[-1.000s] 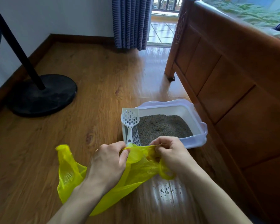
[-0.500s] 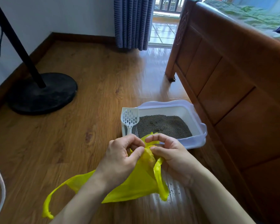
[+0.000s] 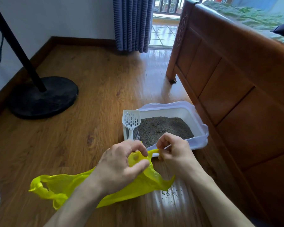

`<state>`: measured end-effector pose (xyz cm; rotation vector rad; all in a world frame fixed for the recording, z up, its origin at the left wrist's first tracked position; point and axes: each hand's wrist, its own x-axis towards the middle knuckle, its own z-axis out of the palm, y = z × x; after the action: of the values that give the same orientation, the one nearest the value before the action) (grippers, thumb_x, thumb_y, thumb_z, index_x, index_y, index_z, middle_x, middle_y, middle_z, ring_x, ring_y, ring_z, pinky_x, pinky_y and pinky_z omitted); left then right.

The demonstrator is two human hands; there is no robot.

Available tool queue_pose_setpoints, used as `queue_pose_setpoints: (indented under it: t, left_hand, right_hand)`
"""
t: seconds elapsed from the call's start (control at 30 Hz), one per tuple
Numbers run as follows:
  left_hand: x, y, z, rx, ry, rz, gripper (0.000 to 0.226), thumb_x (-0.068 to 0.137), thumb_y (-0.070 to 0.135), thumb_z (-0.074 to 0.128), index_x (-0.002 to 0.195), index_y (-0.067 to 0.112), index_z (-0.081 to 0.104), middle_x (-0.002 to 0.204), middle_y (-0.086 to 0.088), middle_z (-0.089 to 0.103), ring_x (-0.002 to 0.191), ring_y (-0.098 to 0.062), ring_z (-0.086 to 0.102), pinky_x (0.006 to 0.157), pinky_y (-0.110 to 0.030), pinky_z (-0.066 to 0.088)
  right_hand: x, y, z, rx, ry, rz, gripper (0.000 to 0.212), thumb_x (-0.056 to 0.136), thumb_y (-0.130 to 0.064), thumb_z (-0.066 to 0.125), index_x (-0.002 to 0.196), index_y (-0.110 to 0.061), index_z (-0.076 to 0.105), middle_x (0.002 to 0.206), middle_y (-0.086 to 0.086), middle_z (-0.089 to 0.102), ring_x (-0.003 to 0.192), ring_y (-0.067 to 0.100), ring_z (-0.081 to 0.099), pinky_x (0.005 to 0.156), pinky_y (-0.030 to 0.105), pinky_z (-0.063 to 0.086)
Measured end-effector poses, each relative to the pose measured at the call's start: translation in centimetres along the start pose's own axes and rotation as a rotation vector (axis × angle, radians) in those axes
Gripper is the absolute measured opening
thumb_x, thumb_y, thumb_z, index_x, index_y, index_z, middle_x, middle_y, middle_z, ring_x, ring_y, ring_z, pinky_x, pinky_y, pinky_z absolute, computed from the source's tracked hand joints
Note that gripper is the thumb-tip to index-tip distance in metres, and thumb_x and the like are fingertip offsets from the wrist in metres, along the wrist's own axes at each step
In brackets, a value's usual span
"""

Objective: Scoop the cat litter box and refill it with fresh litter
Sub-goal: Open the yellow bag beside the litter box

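A white litter box (image 3: 197,115) with a pale lilac rim sits on the wooden floor beside the bed frame, holding grey litter (image 3: 162,128). A white slotted scoop (image 3: 131,122) stands in a holder at the box's left end. Just in front of the box, both my hands work a thin yellow plastic bag (image 3: 82,184). My left hand (image 3: 121,163) pinches the bag's edge between thumb and fingers. My right hand (image 3: 175,153) pinches a stretched strip of the same edge. The rest of the bag trails down to the left across the floor.
Spilled litter grains (image 3: 170,192) lie on the floor under my right forearm. A black stand with a round base (image 3: 44,97) is at the left. The wooden bed frame (image 3: 236,82) walls off the right side. A blue curtain (image 3: 133,23) hangs by the balcony door.
The bag has dropped lower and flatter to the left. My hands have moved slightly apart, pulling the bag's edge taut between them.
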<state>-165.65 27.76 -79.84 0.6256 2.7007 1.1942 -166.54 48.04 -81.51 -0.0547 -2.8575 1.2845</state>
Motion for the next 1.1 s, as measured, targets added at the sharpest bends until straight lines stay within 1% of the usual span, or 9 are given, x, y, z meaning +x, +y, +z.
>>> queue_pose_setpoints:
  t: [0.1,0.2,0.27,0.33,0.43,0.6,0.87,0.97,1.1]
  left_hand:
    - [-0.1,-0.3,0.1,0.172,0.005,0.031,0.037,0.069,0.041,0.068,0.105,0.040,0.061,0.096,0.020,0.057,0.086,-0.006,0.060,0.076,-0.031,0.050]
    - [0.1,-0.7,0.2,0.160,0.140,0.038,0.020,0.074,0.034,0.064,0.094,0.032,0.068,0.089,0.017,0.058,0.079,-0.008,0.061,0.072,-0.033,0.052]
    - [0.3,-0.8,0.1,0.138,0.228,0.015,0.015,0.077,0.037,0.060,0.086,0.028,0.068,0.084,0.013,0.059,0.076,-0.011,0.061,0.068,-0.035,0.051]
    - [0.5,-0.9,0.0,0.154,0.289,-0.033,0.018,0.078,0.041,0.058,0.081,0.025,0.066,0.076,0.008,0.057,0.072,-0.017,0.060,0.065,-0.037,0.050]
    - [0.7,-1.2,0.0,0.222,0.386,-0.124,0.027,0.077,0.043,0.057,0.071,0.018,0.060,0.068,0.003,0.056,0.068,-0.026,0.058,0.059,-0.038,0.048]
    - [0.6,-1.1,-0.2,0.247,0.479,-0.209,0.046,0.079,0.032,0.074,0.055,0.024,0.036,0.055,0.005,0.042,0.059,-0.031,0.053,0.052,-0.031,0.033]
    - [0.6,-0.7,-0.1,0.208,0.497,-0.223,0.040,0.082,0.035,0.073,0.055,0.013,0.052,0.050,0.003,0.045,0.052,-0.025,0.049,0.047,-0.035,0.044]
    - [0.5,-0.5,0.0,0.254,0.503,-0.254,0.049,0.079,0.035,0.075,0.051,0.016,0.039,0.047,0.006,0.035,0.049,-0.026,0.042,0.048,-0.029,0.030]
    - [0.7,-0.3,0.4,0.220,0.492,-0.252,0.052,0.080,0.037,0.075,0.050,0.012,0.041,0.044,0.002,0.034,0.048,-0.029,0.045,0.045,-0.030,0.032]
  right_hand:
    - [0.0,-0.3,-0.1,0.002,0.036,-0.014,0.029,0.075,0.005,0.061,0.071,-0.023,0.060,0.066,-0.007,0.064,0.066,0.009,0.061,0.063,0.023,0.048]
    - [-0.3,-0.6,0.0,-0.007,0.030,-0.062,0.024,0.076,0.001,0.065,0.073,-0.022,0.068,0.076,-0.008,0.066,0.074,0.006,0.062,0.070,0.025,0.048]
    - [-0.7,-0.9,0.1,-0.098,0.100,-0.166,0.009,0.081,-0.017,0.069,0.079,-0.024,0.074,0.095,-0.004,0.065,0.090,0.011,0.061,0.081,0.030,0.048]
    - [-1.4,-1.8,-0.1,-0.204,0.221,-0.271,0.016,0.084,-0.037,0.066,0.088,-0.024,0.074,0.104,-0.002,0.059,0.099,0.019,0.056,0.084,0.037,0.048]
    - [-2.8,-3.4,-0.5,-0.169,0.285,-0.380,0.028,0.087,-0.049,0.063,0.091,-0.023,0.071,0.093,-0.007,0.053,0.089,0.018,0.055,0.078,0.037,0.047]
    - [-3.8,-3.3,1.0,-0.151,0.142,-0.339,0.040,0.080,-0.062,0.066,0.096,-0.026,0.066,0.092,-0.008,0.054,0.082,0.012,0.056,0.074,0.034,0.051]
    - [-2.8,-3.2,2.9,-0.027,0.169,-0.254,0.045,0.084,-0.057,0.060,0.109,-0.019,0.067,0.097,-0.007,0.061,0.087,0.005,0.057,0.080,0.024,0.048]
    - [-3.0,-3.7,3.1,-0.011,0.228,-0.259,0.057,0.081,-0.060,0.061,0.117,-0.015,0.063,0.111,-0.005,0.058,0.102,0.007,0.057,0.090,0.017,0.045]
    - [-2.9,-3.3,3.3,-0.158,0.290,-0.293,0.038,0.077,-0.039,0.067,0.109,-0.021,0.060,0.109,-0.006,0.052,0.100,0.017,0.057,0.083,0.036,0.052]
